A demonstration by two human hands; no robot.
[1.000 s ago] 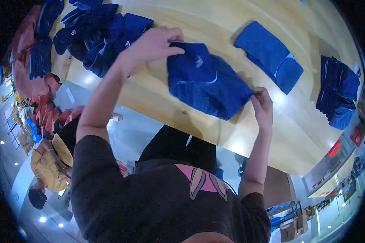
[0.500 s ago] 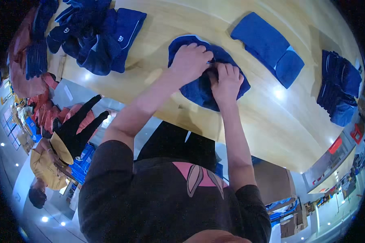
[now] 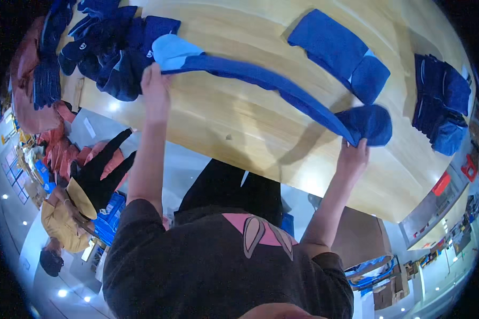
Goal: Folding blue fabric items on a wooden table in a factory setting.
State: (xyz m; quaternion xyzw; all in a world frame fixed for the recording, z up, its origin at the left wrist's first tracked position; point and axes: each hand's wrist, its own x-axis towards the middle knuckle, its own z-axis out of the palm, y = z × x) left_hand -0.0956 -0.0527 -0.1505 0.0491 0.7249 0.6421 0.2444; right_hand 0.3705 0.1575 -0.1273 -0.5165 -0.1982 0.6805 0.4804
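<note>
My left grip (image 3: 155,87) is closed on one end of a long blue cloth strip (image 3: 250,73), and my right grip (image 3: 354,157) pinches its other end between thumb and fingers. The strip runs between them in a shallow arc over the pale wooden worktop (image 3: 239,119). I can't tell how much of it touches the wood. Past my left fingers a rounded light-blue panel (image 3: 173,49) of it spreads out; beyond my right fingers a darker rounded flap (image 3: 368,125) turns outward.

Just beyond that flap lies a folded blue cloth (image 3: 332,45), a pale edging showing along one fold. Farther right sits a stack of dark-blue cloth pieces (image 3: 442,98), layered with their edges together.

Near my left grip is a loose heap of navy cloth pieces (image 3: 114,69). Two small white emblems show on it, one on a rounded piece at the left and one close to the light-blue panel; both are too small for me to make out. Farther left hangs a dull red cloth (image 3: 29,80). Below, my dark T-shirt (image 3: 218,260) carries a pink print with two long oval shapes. A person in a yellow top (image 3: 64,226) is off to the left.
</note>
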